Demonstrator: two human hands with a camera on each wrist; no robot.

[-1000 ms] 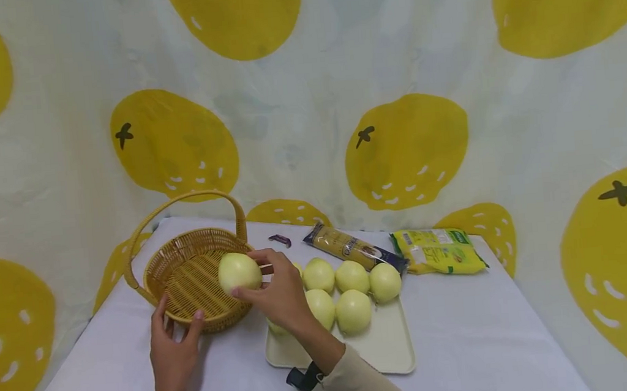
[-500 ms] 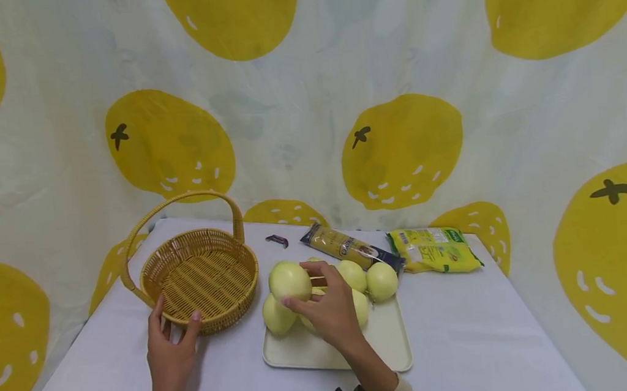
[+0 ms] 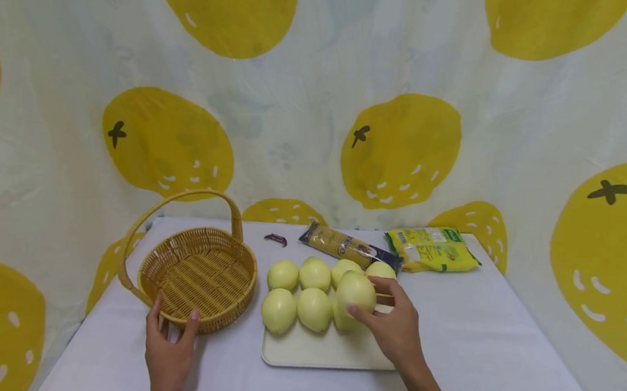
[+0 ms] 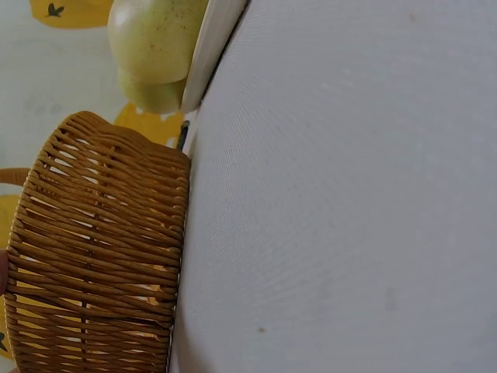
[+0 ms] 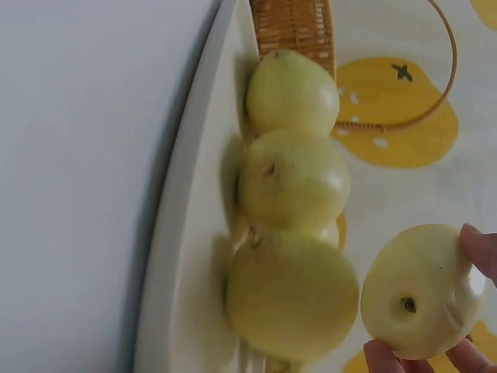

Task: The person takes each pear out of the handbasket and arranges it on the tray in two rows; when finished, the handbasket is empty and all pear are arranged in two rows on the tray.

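Note:
In the head view my right hand (image 3: 398,324) grips a pale yellow-green apple (image 3: 355,293) above the right part of a cream tray (image 3: 326,351). Thumb and fingers hold its sides, as the right wrist view also shows for the held apple (image 5: 419,291). Below it, several similar apples (image 3: 314,310) stand in two rows on the tray; the held one partly covers those at the right. My left hand (image 3: 170,354) rests its thumb and index finger on the near rim of a wicker basket (image 3: 221,322). Only slivers of its fingertips show in the left wrist view.
The basket's tall arched handle (image 3: 181,197) rises at the left. Behind the tray lie a long noodle-like packet (image 3: 351,246), a yellow plastic packet (image 3: 434,250) and a small dark wrapped item (image 3: 276,240). A lemon-print cloth (image 3: 286,130) hangs behind the white-covered table.
My right hand has carried the apple rightward from beside the basket, across the tray to its right part. My left hand has stayed at the basket rim.

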